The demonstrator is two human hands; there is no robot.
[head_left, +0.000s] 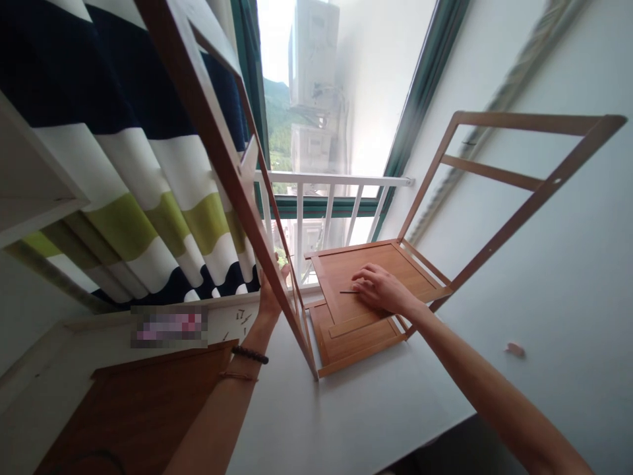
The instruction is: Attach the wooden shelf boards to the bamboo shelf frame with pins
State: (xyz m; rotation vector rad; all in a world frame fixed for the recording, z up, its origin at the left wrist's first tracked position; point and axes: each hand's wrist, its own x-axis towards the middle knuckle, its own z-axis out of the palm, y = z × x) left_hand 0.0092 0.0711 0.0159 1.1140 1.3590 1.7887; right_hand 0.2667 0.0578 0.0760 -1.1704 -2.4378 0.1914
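At the far left, a white cabinet edge (30,198) juts in before a curtain (119,224) banded in navy, white and lime green. Below it, a loose brown wooden panel (143,402) lies on the white table (376,402). Just beyond the panel is a pinkish packet (169,326), pixelated so that any print on it is unreadable. Several small screws (242,318) are scattered to its right.

The left hand (273,287), its wrist circled by a dark beaded bracelet (251,356) and a thin cord, is partly hidden behind the left side frame (210,132) of the wooden shelf unit; whether its fingers close on the frame cannot be told. The unit stands on the table before the window.

Behind, a white railing (336,179) crosses the teal-framed window (410,99); outside are a green hillside and boxy white units on a pale wall.

The right hand (378,288) rests on the unit's upper panel (415,270), fingers bent over a thin dark rod (349,291); whether it is gripped is unclear. Beneath is the lower panel (346,348). The right side frame (509,229) rises toward the white wall (583,277), where a small pinkish object (515,349) shows.
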